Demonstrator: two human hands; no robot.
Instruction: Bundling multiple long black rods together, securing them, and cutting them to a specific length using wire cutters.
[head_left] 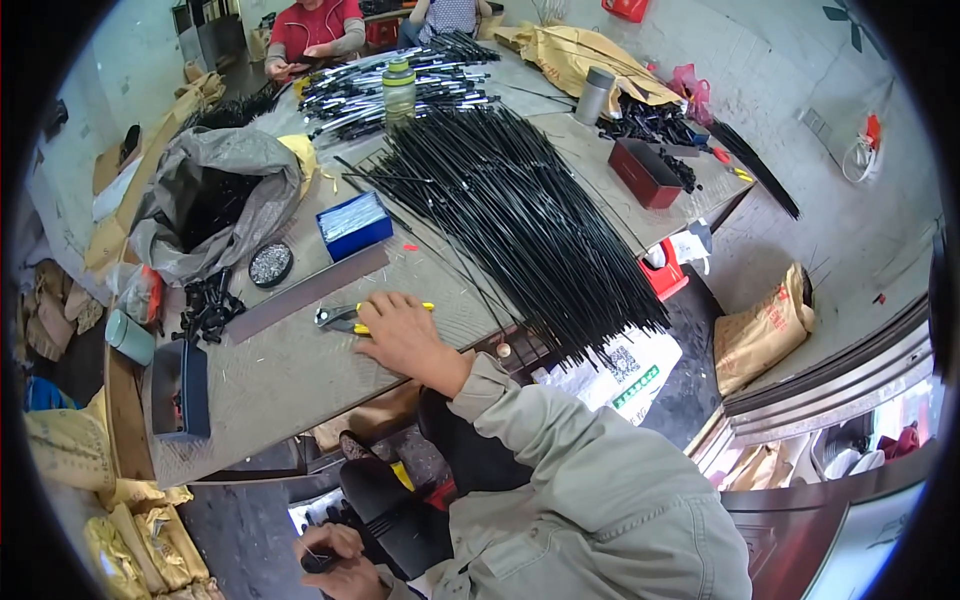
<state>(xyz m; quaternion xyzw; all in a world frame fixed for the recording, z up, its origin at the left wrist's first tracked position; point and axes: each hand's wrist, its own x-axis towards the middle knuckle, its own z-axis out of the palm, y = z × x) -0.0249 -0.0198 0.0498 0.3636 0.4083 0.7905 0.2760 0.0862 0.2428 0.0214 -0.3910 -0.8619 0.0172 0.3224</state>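
Over a pair of pliers (pixel 343 318) with yellow and black handles lies my right hand (pixel 405 338), its fingers closed around the handles. The metal head of the pliers points left and rests on the table. Low in the view, below the table edge, my left hand (pixel 345 568) pinches a small black part (pixel 318 560) with thin wire-like ends sticking up. Most of that part is hidden by the fingers. A big pile of long thin black rods (pixel 520 210) lies on the table beyond my right hand.
Around the table (pixel 270 390) stand a blue box of silvery pins (pixel 354 228), a round dish of small metal bits (pixel 271 265), a dark blue bin (pixel 180 390), a grey sack (pixel 215 200) and a green-lidded bottle (pixel 398 92). A person in red (pixel 318 30) works at the far end.
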